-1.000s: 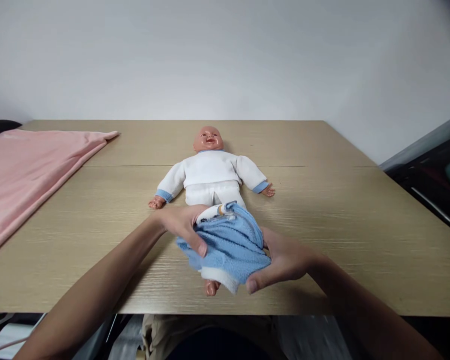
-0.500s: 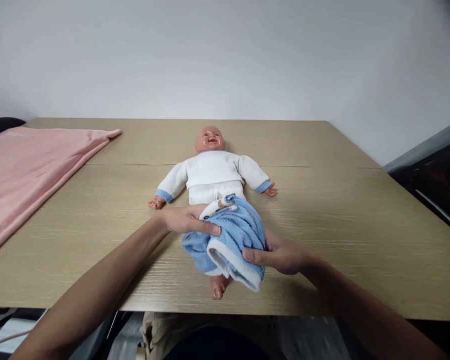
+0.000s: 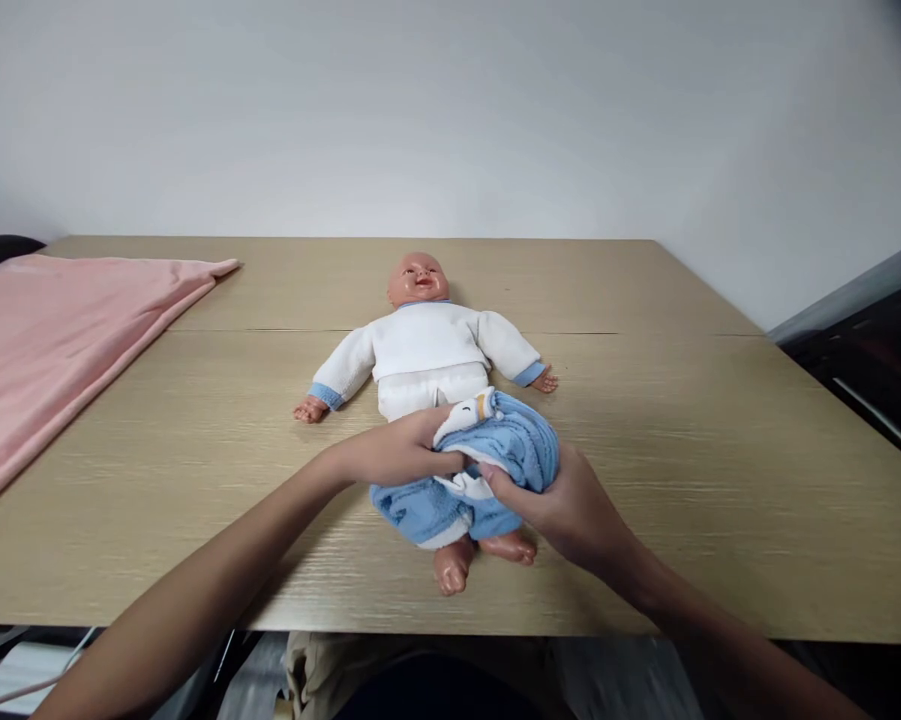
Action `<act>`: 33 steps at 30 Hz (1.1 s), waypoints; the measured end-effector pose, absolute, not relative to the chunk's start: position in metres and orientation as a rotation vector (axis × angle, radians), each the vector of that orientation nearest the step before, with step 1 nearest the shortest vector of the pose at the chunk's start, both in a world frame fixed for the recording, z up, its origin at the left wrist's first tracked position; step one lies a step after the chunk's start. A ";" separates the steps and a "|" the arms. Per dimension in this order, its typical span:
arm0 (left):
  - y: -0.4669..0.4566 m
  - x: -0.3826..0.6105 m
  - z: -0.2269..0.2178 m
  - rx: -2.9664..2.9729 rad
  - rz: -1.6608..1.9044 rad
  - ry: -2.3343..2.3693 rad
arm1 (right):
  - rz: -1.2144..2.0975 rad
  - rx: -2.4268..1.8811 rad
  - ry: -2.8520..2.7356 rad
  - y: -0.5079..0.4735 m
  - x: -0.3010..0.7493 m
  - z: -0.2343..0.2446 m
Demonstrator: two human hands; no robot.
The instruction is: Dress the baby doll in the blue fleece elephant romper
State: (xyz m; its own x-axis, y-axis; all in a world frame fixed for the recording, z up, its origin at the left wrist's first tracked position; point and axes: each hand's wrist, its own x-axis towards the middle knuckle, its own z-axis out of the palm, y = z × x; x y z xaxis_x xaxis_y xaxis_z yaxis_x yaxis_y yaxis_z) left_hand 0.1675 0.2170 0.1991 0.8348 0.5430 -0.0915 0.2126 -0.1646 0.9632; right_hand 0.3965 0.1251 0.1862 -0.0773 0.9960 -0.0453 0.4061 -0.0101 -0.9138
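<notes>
A baby doll [image 3: 424, 340] in a white top lies on its back in the middle of the wooden table [image 3: 645, 420], head pointing away from me. Blue knitted trousers [image 3: 521, 445] with white cuffs are bunched around its legs, and both bare feet stick out below them. My left hand [image 3: 401, 452] is closed on the trousers' waistband at the doll's hip. My right hand [image 3: 562, 500] grips the bunched blue fabric on the right side.
A pink blanket [image 3: 45, 340] lies spread over the table's left part. A dark piece of furniture [image 3: 870, 350] stands to the right of the table. A plain white wall rises behind. My lap shows below the table's near edge.
Both hands have pulled the blue trousers up along the doll's legs, away from me. The second foot has come out of the trouser leg; earlier only one foot showed.
</notes>
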 end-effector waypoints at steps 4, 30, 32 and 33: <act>0.205 0.179 0.205 1.886 0.333 0.636 | 0.496 -1.824 -1.722 0.106 0.401 0.194; 0.199 0.176 0.207 2.067 0.049 0.628 | 1.034 -1.675 -1.274 0.040 0.381 0.148; 0.202 0.174 0.205 2.023 0.086 0.547 | 0.948 -1.642 -1.245 0.043 0.377 0.141; 0.204 0.172 0.204 2.005 0.113 0.515 | 0.874 -1.621 -1.249 0.045 0.376 0.139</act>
State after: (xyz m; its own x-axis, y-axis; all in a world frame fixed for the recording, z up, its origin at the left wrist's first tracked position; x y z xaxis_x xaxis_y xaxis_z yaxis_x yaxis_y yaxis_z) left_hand 0.1725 0.2035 0.2043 0.9041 0.4038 -0.1400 0.3085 -0.3900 0.8676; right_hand 0.3756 0.0455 0.1390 0.2451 0.9694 -0.0150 0.3464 -0.1020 -0.9325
